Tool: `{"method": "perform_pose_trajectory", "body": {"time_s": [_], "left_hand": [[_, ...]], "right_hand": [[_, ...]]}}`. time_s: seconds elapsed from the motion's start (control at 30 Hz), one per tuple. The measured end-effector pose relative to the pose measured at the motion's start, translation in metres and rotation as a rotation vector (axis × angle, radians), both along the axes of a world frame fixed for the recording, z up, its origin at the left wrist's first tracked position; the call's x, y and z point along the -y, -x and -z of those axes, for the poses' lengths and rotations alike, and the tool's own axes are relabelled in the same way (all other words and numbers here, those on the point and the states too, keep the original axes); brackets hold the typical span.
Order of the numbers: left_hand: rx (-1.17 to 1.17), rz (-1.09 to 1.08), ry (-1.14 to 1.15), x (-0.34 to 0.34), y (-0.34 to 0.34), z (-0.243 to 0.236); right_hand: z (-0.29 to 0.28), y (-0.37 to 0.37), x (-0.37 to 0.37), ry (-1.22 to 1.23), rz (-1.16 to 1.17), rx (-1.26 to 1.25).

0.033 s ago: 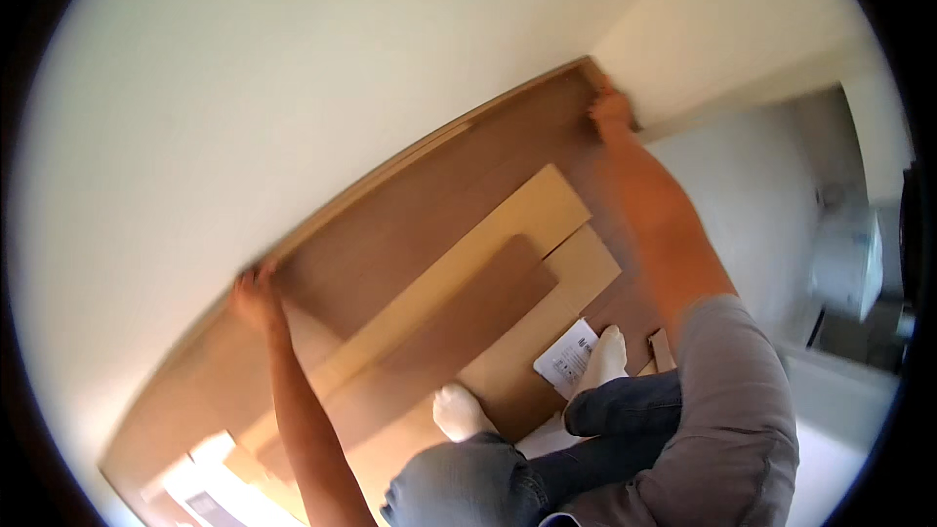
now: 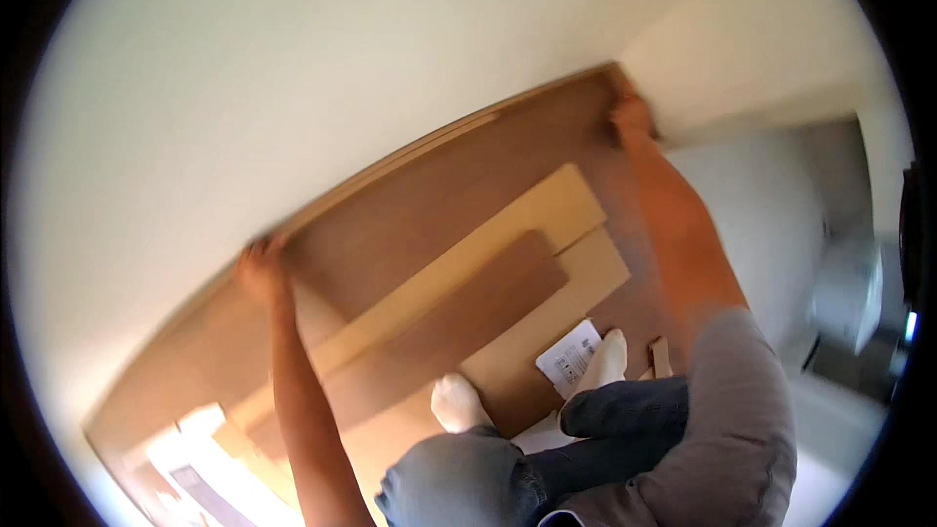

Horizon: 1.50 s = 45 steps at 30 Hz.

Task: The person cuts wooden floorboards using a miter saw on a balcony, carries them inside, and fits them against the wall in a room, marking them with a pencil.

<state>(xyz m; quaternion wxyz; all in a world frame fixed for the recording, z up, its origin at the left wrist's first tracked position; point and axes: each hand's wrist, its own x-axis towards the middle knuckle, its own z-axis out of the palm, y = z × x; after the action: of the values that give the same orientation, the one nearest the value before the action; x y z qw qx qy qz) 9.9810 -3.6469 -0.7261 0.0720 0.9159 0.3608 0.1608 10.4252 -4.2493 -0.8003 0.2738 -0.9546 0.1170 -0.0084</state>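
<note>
A long, thin light-brown strip (image 2: 410,158) runs along the foot of the pale wall, beside the brown floor. My left hand (image 2: 264,268) is at its left part, fingers curled over the edge. In the far right corner, my right hand (image 2: 632,117) is closed against the short brown edging (image 2: 622,80) where the walls meet. Blur and the hand itself hide exactly what the right fingers grip. Between my arms lies a flattened cardboard piece (image 2: 578,197) with a darker brown band across it.
My socked feet (image 2: 457,402) rest on or by the cardboard. A white printed label or sheet (image 2: 569,355) lies beside the right foot. Bright white material (image 2: 210,459) is at lower left, and a small brown piece (image 2: 661,357) sits near my right knee. A pale translucent object (image 2: 847,288) stands at right.
The view has shifted slightly, so the corner and right hand appear further right, and the left hand a little higher. Both hands keep their places along the wall edge.
</note>
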Motion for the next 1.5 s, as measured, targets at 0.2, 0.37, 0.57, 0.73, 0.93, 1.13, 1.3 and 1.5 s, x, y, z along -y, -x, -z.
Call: {"method": "perform_pose_trajectory", "body": {"time_s": [0.2,0.37,0.57,0.73,0.93,1.13,1.3,1.5], "left_hand": [[-0.007,-0.010,-0.125,-0.027,0.014,-0.005],[-0.227,0.090,-0.061,-0.011,-0.008,-0.015],[0.018,0.020,0.105,-0.028,0.053,-0.006],[0.379,-0.447,0.308,-0.044,0.072,-0.021],[0.442,-0.522,0.486,-0.072,0.094,0.011],[0.456,-0.513,0.445,-0.086,0.086,0.029],[0.515,-0.507,0.461,-0.085,0.062,0.028],[0.553,-0.528,0.386,-0.093,0.081,0.044]], "right_hand": [[-0.008,0.042,-0.121,-1.381,-0.205,-0.243],[-0.002,0.078,-0.112,-0.324,-0.525,0.001],[0.008,0.091,-0.157,-0.162,-0.706,-0.078],[0.016,0.075,-0.150,-0.171,-0.691,-0.005],[-0.002,0.086,-0.157,-0.123,-0.659,-0.037],[0.016,0.080,-0.139,-0.325,-0.669,-0.103],[0.010,0.085,-0.131,-0.590,-0.607,-0.056],[0.011,0.088,-0.125,-0.490,-0.708,-0.102]]}}
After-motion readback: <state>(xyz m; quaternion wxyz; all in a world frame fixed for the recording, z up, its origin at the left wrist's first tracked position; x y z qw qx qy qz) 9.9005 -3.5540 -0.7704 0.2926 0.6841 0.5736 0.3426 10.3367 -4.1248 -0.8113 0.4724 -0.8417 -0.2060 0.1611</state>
